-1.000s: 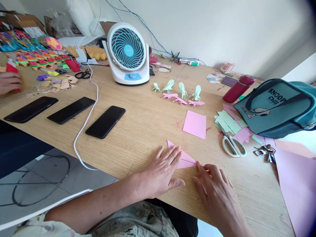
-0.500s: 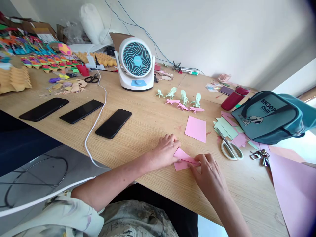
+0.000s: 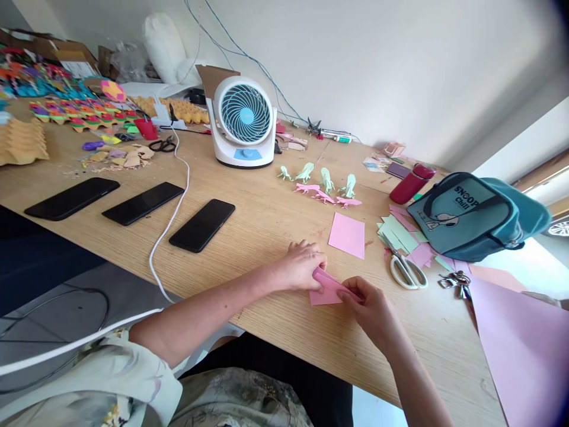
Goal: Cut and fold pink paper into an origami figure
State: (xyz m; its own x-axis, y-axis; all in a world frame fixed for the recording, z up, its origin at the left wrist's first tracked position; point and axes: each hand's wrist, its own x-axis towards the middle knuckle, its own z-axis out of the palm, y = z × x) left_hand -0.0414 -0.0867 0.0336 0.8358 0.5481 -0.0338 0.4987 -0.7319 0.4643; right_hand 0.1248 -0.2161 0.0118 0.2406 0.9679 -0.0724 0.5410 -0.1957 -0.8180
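A small pink folded paper [image 3: 326, 287] lies near the front edge of the wooden table [image 3: 267, 219]. My left hand [image 3: 300, 265] is curled, its fingertips pinching the paper's left end. My right hand [image 3: 371, 305] pinches the paper's right end with its fingers closed. Part of the paper is lifted slightly off the table between the two hands. A flat pink square sheet [image 3: 347, 235] lies just beyond them.
White-handled scissors [image 3: 404, 268], paper scraps and keys [image 3: 454, 280] lie to the right beside a teal bag [image 3: 471, 214] and a red bottle [image 3: 409, 183]. Small paper figures [image 3: 326, 181], a desk fan [image 3: 242, 121], three black phones [image 3: 202, 224] and a white cable [image 3: 166, 225] lie farther off. A large pink sheet [image 3: 524, 350] is at right.
My left hand went from lying flat on the pink triangle to curled and pinching it. The paper has been folded over and partly lifted. The camera view shifted back and left.
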